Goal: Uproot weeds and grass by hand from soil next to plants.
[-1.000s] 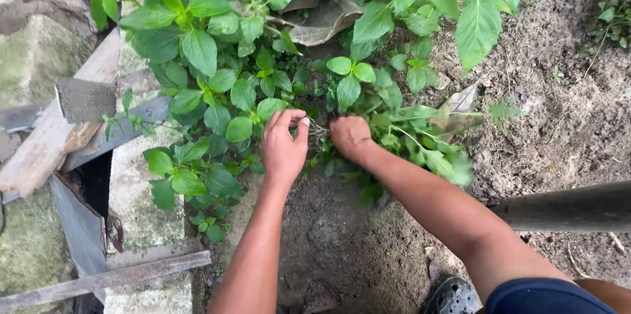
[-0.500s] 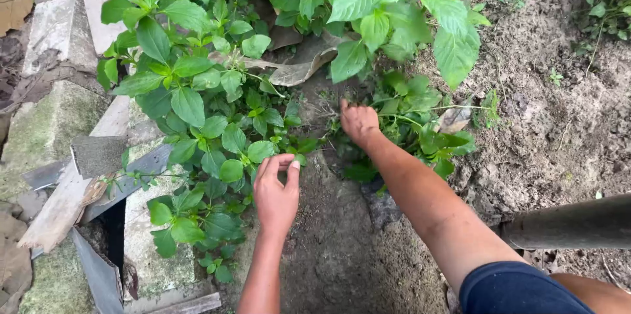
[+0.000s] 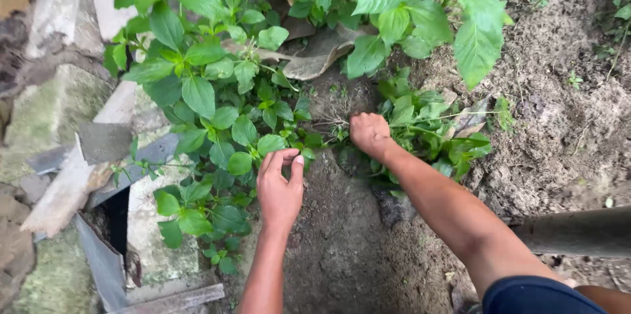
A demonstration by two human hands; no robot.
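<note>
Since a moment ago your left hand [image 3: 280,186] has drawn back from the plants toward you, while your right hand [image 3: 370,133] stays low among the stems. Your left fingers [image 3: 294,164] are pinched together at the tips beside a small green leaf [image 3: 270,144]; whether they grip anything, you cannot tell. Your right hand is clenched around thin weed stems [image 3: 338,120] at the base of the leafy plants [image 3: 217,104], just above bare dark soil [image 3: 342,235]. Broken concrete slabs [image 3: 154,222] lie to your left.
</note>
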